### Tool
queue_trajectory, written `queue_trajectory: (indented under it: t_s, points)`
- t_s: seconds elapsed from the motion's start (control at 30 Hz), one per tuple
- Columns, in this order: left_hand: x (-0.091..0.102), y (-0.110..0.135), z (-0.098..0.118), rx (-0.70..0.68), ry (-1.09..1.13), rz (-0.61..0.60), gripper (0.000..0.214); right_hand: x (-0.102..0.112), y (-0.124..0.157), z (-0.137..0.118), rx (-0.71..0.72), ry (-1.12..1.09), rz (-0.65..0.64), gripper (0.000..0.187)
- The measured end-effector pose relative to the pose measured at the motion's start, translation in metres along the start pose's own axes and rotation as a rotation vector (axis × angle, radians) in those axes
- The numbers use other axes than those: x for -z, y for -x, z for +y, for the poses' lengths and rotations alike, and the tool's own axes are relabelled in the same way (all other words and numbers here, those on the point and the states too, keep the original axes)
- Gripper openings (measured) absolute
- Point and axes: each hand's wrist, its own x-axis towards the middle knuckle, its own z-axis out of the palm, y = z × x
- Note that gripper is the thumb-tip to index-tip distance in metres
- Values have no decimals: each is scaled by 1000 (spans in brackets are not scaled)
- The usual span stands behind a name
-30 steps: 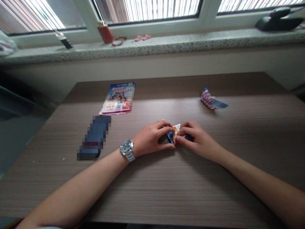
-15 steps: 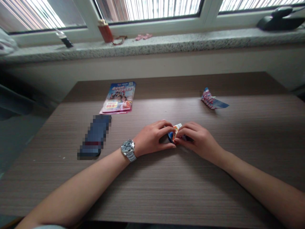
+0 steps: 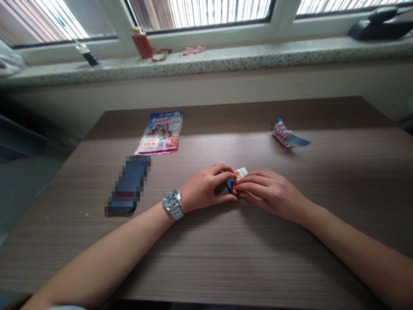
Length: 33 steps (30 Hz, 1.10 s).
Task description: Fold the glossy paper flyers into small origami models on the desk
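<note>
A small piece of folded printed paper (image 3: 240, 173), white, orange and blue, sits low over the middle of the table between both hands. My left hand (image 3: 211, 185), with a silver watch (image 3: 172, 202) at its wrist, grips the paper's left side between thumb and fingers. From the right, my right hand (image 3: 269, 191) pinches the other side, its fingers lying over the front. Much of the paper is hidden under the fingertips. Farther back on the right stands a folded paper shape (image 3: 287, 137) with the same kind of colourful print.
A stack of printed flyers (image 3: 163, 131) lies at the back left of the table (image 3: 193, 258). Nearer me is a dark, pixelated phone-like object (image 3: 129, 185). On the stone windowsill (image 3: 226, 58) are a red lighter-like object (image 3: 142, 44), a pink bow (image 3: 194, 50) and a dark device (image 3: 379, 26).
My right hand's fingers have shifted slightly down and flattened over the paper, uncovering more of its white upper corner. My left hand has hardly moved.
</note>
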Motion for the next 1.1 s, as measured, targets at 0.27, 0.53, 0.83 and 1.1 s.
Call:
queue_trajectory:
  t_s: [0.27,0.53,0.83,1.1]
  points:
    - [0,0,0,2,10,14,42,3,0,-1,8,26,-16,20]
    - [1,-1,2,2,9,23,40,4,-1,-5,35,112,-37,17]
    - [0,-1,2,0,21,23,41,4,-2,-7,52,125,-10,22]
    - [0,0,1,7,21,15,38,7,-1,-8,78,123,-7,22]
